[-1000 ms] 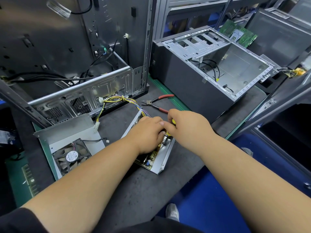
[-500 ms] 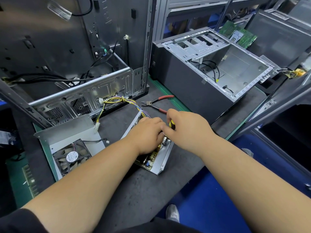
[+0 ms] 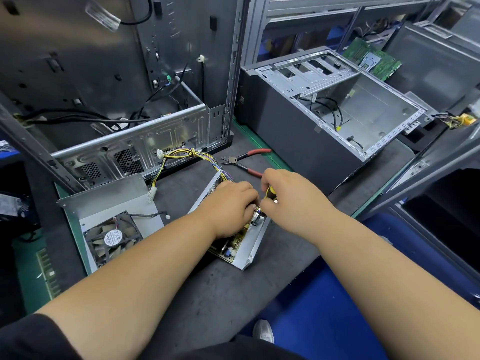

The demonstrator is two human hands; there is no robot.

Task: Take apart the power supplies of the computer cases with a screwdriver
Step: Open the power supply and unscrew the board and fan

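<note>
The screwdriver (image 3: 270, 191) is gripped near-upright, tip down, by right hand (image 3: 291, 198); the power supply (image 3: 241, 245), pointing away, is held by the left hand's (image 3: 231, 206) curled fingers (image 3: 250, 197).

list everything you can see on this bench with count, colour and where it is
power supply tray: 1, silver with green board, bench centre, under both hands
wire bundle: 1, yellow, black and purple, running from the tray toward the left case
cover with fan: 1, silver with black fan, left of the tray
cutters: 1, red handles, lying behind the hands
screwdriver: 1, yellow and black handle, in the right hand
computer cases: 2 nearest, grey, one upright back left, one on its side back right
circuit board: 1, green, behind the right case
bench: 1, dark grey mat
left hand: resting on the tray's parts
right hand: gripping the screwdriver
</note>
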